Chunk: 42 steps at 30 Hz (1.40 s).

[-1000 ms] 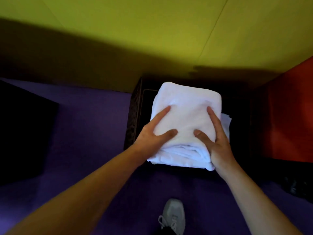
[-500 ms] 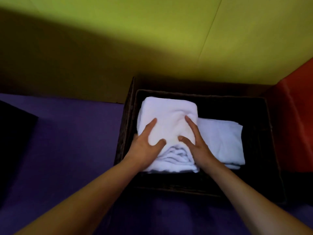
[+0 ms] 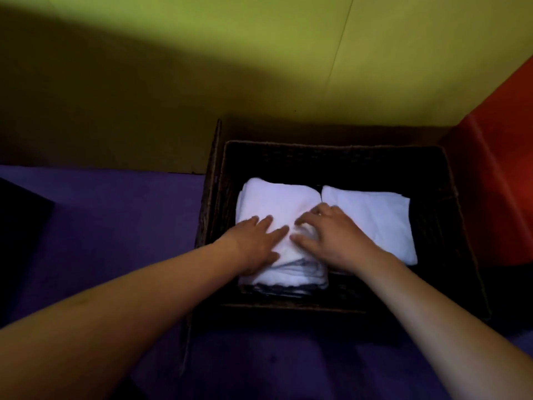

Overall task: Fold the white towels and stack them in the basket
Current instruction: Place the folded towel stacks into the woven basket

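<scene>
Two piles of folded white towels sit side by side in the dark wicker basket [image 3: 450, 197], and you have both hands on the left one. That left stack [image 3: 277, 203] fills the left half of the basket, its layered folded edges facing you; the lower right stack [image 3: 372, 220] lies just beside it, touching or nearly so along their shared edge. Your left hand [image 3: 256, 241] lies flat on the stack's near top with fingers straight and a little spread, pressing down, which likely keeps the layers from sliding or springing open. Your right hand [image 3: 328, 235] rests on the stack's near right corner with fingers curled, seemingly bunching a small ridge of cloth against the thumb; whether it truly pinches the fabric or only nudges it is hard to tell. That grip looks meant to square the top towel over those below. The basket stands on a purple surface [image 3: 115, 215], tucked against a yellow-green wall [image 3: 259, 82] with a red panel [image 3: 496, 157] at its right, so the stacks have to go in from your side.
</scene>
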### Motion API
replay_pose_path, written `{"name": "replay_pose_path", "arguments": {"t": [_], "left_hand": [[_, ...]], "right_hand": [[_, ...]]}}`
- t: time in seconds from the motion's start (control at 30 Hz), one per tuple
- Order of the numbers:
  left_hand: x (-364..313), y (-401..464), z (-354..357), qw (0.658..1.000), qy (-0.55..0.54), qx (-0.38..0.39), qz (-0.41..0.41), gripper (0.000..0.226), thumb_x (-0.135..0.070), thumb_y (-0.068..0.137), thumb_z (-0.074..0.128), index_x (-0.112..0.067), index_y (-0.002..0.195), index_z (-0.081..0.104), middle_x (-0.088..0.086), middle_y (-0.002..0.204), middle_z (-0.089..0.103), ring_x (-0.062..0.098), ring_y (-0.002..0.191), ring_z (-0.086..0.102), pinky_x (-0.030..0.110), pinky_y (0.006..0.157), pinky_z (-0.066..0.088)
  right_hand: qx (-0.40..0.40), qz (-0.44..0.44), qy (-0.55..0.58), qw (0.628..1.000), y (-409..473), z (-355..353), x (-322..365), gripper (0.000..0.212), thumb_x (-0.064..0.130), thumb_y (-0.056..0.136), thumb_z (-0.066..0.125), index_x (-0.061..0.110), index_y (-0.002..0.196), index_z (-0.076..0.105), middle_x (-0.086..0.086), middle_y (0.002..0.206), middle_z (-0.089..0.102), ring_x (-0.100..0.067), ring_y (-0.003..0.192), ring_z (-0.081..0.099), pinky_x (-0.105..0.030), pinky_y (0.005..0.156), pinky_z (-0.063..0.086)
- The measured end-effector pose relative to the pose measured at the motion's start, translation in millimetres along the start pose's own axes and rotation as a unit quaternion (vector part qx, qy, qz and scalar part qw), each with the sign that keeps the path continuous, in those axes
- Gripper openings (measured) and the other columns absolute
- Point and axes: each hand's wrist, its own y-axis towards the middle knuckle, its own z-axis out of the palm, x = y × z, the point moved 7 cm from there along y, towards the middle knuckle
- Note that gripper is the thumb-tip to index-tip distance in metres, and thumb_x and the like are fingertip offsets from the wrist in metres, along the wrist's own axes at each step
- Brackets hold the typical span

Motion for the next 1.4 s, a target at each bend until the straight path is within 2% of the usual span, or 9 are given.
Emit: {"name": "replay_pose_path", "arguments": {"t": [0.17, 0.47, 0.63, 0.83, 0.97, 1.07, 1.13, 1.23, 1.4], "left_hand": [[-9.8, -7.5, 12.9, 0.992, 0.022, 0.126, -0.003, 0.116, -0.026, 0.089, 0.074, -0.05, 0.15, -0.022, 0.021, 0.162, -0.024, 0.045, 0.151, -0.008, 0.051, 0.121, 0.017], [-22.8, 6.2, 39.6, 0.987, 0.132, 0.066, -0.061, 0.095, -0.041, 0.102, 0.051, -0.035, 0.151, -0.03, 0.026, 0.153, -0.04, 0.05, 0.147, -0.02, 0.056, 0.121, 0.006], [-17.3, 5.2, 39.6, 0.994, 0.085, 0.046, -0.055, 0.093, -0.033, 0.102, 0.05, -0.039, 0.151, -0.03, 0.025, 0.153, -0.042, 0.047, 0.147, -0.025, 0.054, 0.122, 0.0], [-20.2, -12.1, 16.2, 0.998, 0.059, 0.031, -0.021, 0.09, -0.037, 0.1, 0.054, -0.04, 0.157, -0.016, 0.024, 0.163, -0.02, 0.046, 0.151, -0.008, 0.051, 0.123, 0.009], [-27.4, -58.9, -29.9, 0.981, 0.071, -0.179, 0.024, 0.082, -0.04, 0.097, 0.053, -0.03, 0.161, 0.003, 0.018, 0.165, 0.015, 0.041, 0.152, 0.012, 0.049, 0.123, 0.013], [-13.0, -108.6, -55.2, 0.919, 0.011, -0.392, -0.033, 0.072, -0.024, 0.085, 0.064, -0.022, 0.153, 0.04, 0.019, 0.153, 0.042, 0.043, 0.141, 0.038, 0.055, 0.113, 0.035], [15.2, -130.8, -51.2, 0.887, -0.087, -0.428, -0.15, 0.068, -0.018, 0.084, 0.06, -0.017, 0.15, 0.043, 0.02, 0.151, 0.043, 0.044, 0.135, 0.044, 0.055, 0.106, 0.042], [49.0, -145.3, -23.9, 0.855, -0.265, -0.359, -0.266, 0.07, -0.027, 0.089, 0.051, -0.011, 0.155, 0.03, 0.023, 0.153, 0.034, 0.045, 0.131, 0.042, 0.053, 0.105, 0.039], [46.2, -139.1, 24.8, 0.845, -0.427, -0.216, -0.237, 0.077, -0.031, 0.096, 0.054, -0.015, 0.16, 0.015, 0.018, 0.153, 0.036, 0.039, 0.132, 0.043, 0.045, 0.109, 0.038]], "right_hand": [[0.153, -0.068, -0.078, 0.983, -18.1, 39.1, 5.7, 0.076, 0.038, 0.072, 0.082, 0.027, 0.133, 0.037, -0.003, 0.126, 0.043, -0.024, 0.105, 0.051, -0.036, 0.083, 0.045], [0.116, -0.046, -0.147, 0.981, -0.4, 59.2, 25.3, 0.048, 0.018, 0.091, 0.062, 0.002, 0.131, 0.041, -0.017, 0.122, 0.05, -0.036, 0.098, 0.065, -0.039, 0.071, 0.041], [0.179, -0.028, -0.04, 0.983, -10.5, 50.9, 13.0, 0.058, 0.037, 0.085, 0.074, 0.012, 0.13, 0.046, -0.01, 0.123, 0.05, -0.029, 0.103, 0.06, -0.03, 0.074, 0.035], [0.21, 0.027, 0.014, 0.977, -28.1, 26.6, 7.8, 0.046, 0.031, 0.094, 0.061, 0.024, 0.139, 0.053, -0.001, 0.134, 0.054, -0.022, 0.118, 0.057, -0.032, 0.096, 0.045], [0.124, 0.029, 0.0, 0.992, -30.8, 0.9, 13.8, 0.04, 0.026, 0.095, 0.054, 0.027, 0.135, 0.059, 0.0, 0.13, 0.059, -0.021, 0.118, 0.058, -0.035, 0.097, 0.047], [0.029, 0.003, 0.0, 1.0, -28.5, -18.6, 24.5, 0.041, 0.028, 0.094, 0.054, 0.029, 0.135, 0.057, -0.001, 0.126, 0.056, -0.023, 0.117, 0.056, -0.038, 0.094, 0.048], [-0.007, -0.013, 0.007, 1.0, -24.5, -33.2, 35.7, 0.043, 0.029, 0.095, 0.054, 0.029, 0.138, 0.053, -0.001, 0.13, 0.054, -0.023, 0.12, 0.053, -0.039, 0.096, 0.047], [-0.029, -0.041, 0.004, 0.999, -18.0, -50.7, 53.9, 0.044, 0.03, 0.097, 0.054, 0.028, 0.141, 0.05, 0.0, 0.133, 0.05, -0.023, 0.125, 0.048, -0.037, 0.099, 0.043], [-0.023, -0.048, 0.046, 0.998, -13.4, -61.9, 73.9, 0.039, 0.032, 0.097, 0.053, 0.033, 0.136, 0.051, 0.005, 0.125, 0.05, -0.015, 0.114, 0.053, -0.037, 0.094, 0.045]]}}
